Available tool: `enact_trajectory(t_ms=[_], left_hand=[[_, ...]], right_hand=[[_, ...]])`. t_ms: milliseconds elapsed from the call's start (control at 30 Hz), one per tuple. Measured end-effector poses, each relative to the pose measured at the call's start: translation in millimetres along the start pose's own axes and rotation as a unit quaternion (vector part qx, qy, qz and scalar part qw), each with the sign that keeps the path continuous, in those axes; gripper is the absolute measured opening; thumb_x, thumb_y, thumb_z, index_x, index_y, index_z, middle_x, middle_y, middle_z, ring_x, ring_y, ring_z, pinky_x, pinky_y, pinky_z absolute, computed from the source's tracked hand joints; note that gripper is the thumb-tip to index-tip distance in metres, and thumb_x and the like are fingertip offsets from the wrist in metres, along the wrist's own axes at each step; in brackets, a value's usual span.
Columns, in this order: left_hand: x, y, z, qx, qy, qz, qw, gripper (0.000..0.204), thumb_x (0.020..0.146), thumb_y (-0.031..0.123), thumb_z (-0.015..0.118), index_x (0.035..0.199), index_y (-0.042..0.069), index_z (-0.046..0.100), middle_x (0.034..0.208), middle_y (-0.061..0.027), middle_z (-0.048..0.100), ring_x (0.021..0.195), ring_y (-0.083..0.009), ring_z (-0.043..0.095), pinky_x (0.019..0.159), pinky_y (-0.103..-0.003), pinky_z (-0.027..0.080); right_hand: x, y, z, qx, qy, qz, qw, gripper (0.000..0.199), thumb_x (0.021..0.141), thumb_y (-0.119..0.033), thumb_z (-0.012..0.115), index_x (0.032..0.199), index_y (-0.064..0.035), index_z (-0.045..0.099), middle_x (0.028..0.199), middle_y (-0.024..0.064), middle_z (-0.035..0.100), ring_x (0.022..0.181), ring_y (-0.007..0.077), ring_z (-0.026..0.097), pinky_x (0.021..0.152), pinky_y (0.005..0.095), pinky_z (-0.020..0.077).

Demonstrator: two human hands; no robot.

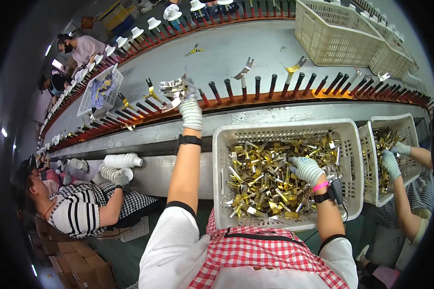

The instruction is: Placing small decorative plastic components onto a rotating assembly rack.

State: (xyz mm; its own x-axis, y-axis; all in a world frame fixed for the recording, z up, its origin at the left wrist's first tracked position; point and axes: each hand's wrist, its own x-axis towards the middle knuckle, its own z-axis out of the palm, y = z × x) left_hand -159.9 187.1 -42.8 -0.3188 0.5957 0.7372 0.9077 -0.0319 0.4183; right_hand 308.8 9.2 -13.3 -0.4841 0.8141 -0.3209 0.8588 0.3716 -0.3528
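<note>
My left hand (191,114), in a striped knit glove, is stretched out over the conveyor's near row of rods. Its fingers are closed round a bunch of shiny bent metal pieces (174,90) with forked ends. My right hand (307,169), gloved alike, is down in a white plastic basket (219,192). Silver and gold metal pieces (267,185) heap up inside it. The right fingers are drawn together at the heap; whatever they pinch cannot be made out. Similar pieces sit on some rods, among them a gold and silver one (293,67).
Red rods with black tips (258,86) line the conveyor (217,48); white cups (153,22) cap the far ones. Large crates (332,33) stand on top at right. A co-worker's gloved hands (391,164) are over another basket (369,159). At left, another person (84,207) holds stacked white cups (123,160).
</note>
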Motion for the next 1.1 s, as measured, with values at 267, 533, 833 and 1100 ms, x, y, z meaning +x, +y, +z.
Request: enact_trajectory(t_ms=[267, 533, 833, 1100], left_hand=[[25.9, 9.5, -23.9, -0.625, 0.030, -0.329, 0.707, 0.044, 0.088, 0.008, 0.065, 0.129, 0.005, 0.050, 0.120, -0.0088, 0.060, 0.105, -0.0201, 0.059, 0.094, -0.033, 0.048], [40.8, -146.6, -52.8, 0.233, -0.222, -0.168, 0.932, 0.042, 0.093, 0.038, 0.050, 0.123, 0.009, 0.056, 0.121, -0.0149, 0.061, 0.109, -0.0272, 0.059, 0.090, -0.040, 0.046], [-25.1, 78.3, -69.9, -0.596, 0.001, -0.358, 0.719, 0.051, 0.093, 0.034, 0.058, 0.136, 0.014, 0.040, 0.132, -0.0144, 0.049, 0.119, -0.0291, 0.050, 0.095, -0.040, 0.045], [-0.7, 240.7, -35.6, -0.722, -0.226, -0.137, 0.639, 0.053, 0.087, 0.010, 0.057, 0.135, -0.002, 0.037, 0.132, -0.0213, 0.048, 0.120, -0.0336, 0.052, 0.103, -0.039, 0.043]], right_hand=[[-7.7, 10.1, 5.2, 0.000, 0.004, 0.028, 1.000, 0.033, 0.088, -0.031, 0.058, 0.110, -0.0064, 0.064, 0.097, 0.0200, 0.068, 0.089, 0.0365, 0.065, 0.080, 0.0441, 0.0518], [11.4, -14.9, -0.7, -0.003, 0.023, -0.035, 0.999, 0.032, 0.088, -0.031, 0.058, 0.109, -0.0063, 0.063, 0.094, 0.0194, 0.068, 0.087, 0.0364, 0.065, 0.076, 0.0455, 0.0516], [6.2, 19.3, -23.0, 0.056, 0.089, -0.019, 0.994, 0.028, 0.088, -0.032, 0.057, 0.100, -0.0081, 0.065, 0.085, 0.0172, 0.068, 0.082, 0.0354, 0.065, 0.073, 0.0450, 0.0507], [-2.0, 8.1, -44.4, 0.138, 0.134, -0.009, 0.981, 0.033, 0.089, -0.035, 0.057, 0.105, -0.0069, 0.064, 0.087, 0.0179, 0.068, 0.083, 0.0355, 0.065, 0.074, 0.0425, 0.0512]])
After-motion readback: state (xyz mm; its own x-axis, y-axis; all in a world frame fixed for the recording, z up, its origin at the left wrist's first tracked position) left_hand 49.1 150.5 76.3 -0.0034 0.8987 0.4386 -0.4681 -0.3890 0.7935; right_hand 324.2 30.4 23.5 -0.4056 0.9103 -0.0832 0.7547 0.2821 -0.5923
